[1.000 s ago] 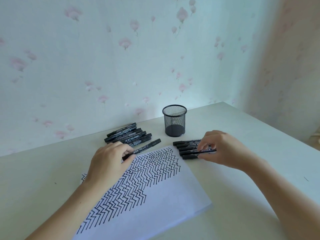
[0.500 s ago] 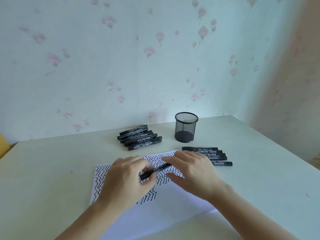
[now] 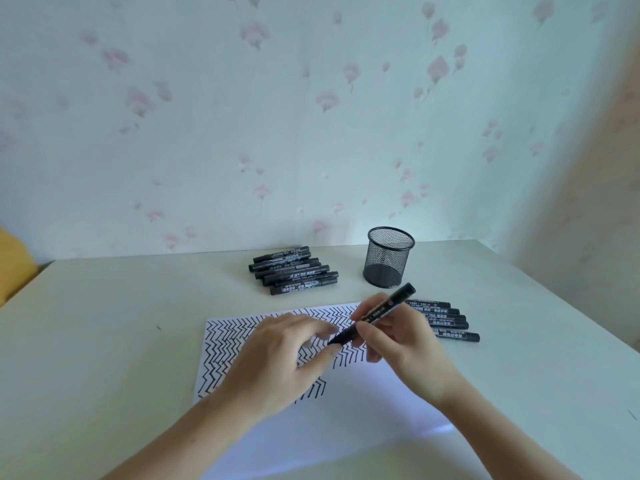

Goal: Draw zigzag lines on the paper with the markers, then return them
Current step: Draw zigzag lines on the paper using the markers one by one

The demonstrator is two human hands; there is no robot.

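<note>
Floral wall behind; right hand [image 3: 401, 341] pinches marker [image 3: 375, 315], axis toward two o'clock; left hand [image 3: 287, 355] fingertips seemingly grip its cap end.

black marker [image 3: 375, 315] tilted above zigzag-lined paper [image 3: 346, 403]

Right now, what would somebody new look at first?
Probably the white sheet of paper mid-table, its far half covered in black zigzag lines. Above it the right hand grips a black marker pen while the left hand pinches its lower end. Behind stands an empty black wire-mesh pen cup.
</note>
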